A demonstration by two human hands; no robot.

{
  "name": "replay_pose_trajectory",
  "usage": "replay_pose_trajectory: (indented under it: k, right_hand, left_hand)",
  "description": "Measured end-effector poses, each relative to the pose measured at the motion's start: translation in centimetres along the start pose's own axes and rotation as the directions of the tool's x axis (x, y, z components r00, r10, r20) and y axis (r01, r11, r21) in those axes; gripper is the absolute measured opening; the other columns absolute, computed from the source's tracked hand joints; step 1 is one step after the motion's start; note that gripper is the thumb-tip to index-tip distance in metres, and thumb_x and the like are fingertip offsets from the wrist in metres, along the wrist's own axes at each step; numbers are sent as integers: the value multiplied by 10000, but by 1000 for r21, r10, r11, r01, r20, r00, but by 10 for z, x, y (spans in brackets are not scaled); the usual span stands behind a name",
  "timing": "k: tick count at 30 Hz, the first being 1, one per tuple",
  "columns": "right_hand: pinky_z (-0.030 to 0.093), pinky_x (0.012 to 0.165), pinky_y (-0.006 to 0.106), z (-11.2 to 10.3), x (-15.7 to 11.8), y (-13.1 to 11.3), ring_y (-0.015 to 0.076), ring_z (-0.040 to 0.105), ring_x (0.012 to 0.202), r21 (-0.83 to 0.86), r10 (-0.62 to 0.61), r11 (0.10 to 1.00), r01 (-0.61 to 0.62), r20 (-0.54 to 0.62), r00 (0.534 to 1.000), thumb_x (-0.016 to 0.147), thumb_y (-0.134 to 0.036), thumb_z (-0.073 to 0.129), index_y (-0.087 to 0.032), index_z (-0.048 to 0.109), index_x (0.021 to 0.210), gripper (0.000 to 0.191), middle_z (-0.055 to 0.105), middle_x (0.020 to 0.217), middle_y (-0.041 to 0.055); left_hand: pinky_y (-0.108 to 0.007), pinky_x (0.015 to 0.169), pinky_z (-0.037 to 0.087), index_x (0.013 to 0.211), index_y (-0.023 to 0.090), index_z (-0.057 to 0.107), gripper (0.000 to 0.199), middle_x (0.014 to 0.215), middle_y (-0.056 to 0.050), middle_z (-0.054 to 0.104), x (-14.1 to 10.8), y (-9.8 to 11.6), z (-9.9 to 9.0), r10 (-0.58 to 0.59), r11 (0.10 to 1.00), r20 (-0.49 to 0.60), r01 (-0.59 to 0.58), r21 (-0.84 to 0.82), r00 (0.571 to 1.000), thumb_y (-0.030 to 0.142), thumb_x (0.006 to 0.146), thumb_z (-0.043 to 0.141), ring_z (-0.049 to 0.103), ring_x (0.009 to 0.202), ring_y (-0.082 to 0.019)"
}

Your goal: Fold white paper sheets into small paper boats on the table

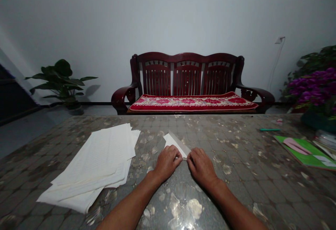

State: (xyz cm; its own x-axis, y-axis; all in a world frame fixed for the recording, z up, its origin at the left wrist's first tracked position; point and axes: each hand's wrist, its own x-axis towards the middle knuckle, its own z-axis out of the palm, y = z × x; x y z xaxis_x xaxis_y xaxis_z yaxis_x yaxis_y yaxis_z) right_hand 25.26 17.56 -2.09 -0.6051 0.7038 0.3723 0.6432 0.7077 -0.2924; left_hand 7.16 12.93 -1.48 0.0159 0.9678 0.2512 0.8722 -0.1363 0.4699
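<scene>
A small folded sheet of white paper (175,143) lies on the patterned table in front of me, with slanted edges and a greyer flap along its right side. My left hand (169,158) is closed on its near left part, thumb and fingers pinched together. At the near right corner, my right hand (201,163) pinches the paper between curled fingers. The two hands are close together but a little apart. My fingers hide the near edge of the paper.
A loose stack of white printed sheets (97,160) spreads on the left of the table (236,188). On the right lie a teal pen (270,129) and a green booklet (291,148) with a pink paper piece (296,146). Purple flowers (312,86) stand beyond. A wooden bench (187,79) is behind.
</scene>
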Motion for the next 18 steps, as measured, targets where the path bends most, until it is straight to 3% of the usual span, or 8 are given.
replay_pose_trajectory:
  k: [9, 18]
  right_hand:
    - [384, 802, 354, -1, 2, 0, 251, 546, 953, -173, -16, 984, 30, 83, 996, 992, -184, 483, -180, 616, 922, 151, 636, 1022, 99]
    - [344, 863, 344, -9, -1, -6, 232, 521, 1018, -63, 35, 998, -30, 77, 996, 975, -229, 530, -194, 629, 934, 113, 627, 1110, 68]
  left_hand:
    - [-311, 798, 417, 794, 196, 614, 117, 898, -30, 640, -2, 1, 0, 19, 1000, -13, -19, 19, 1000, 195, 908, 586, 566, 892, -201]
    - [-298, 813, 408, 791, 198, 605, 129, 914, -22, 630, -1, 3, 0, -38, 999, 8, 38, 19, 999, 219, 916, 577, 558, 917, -195]
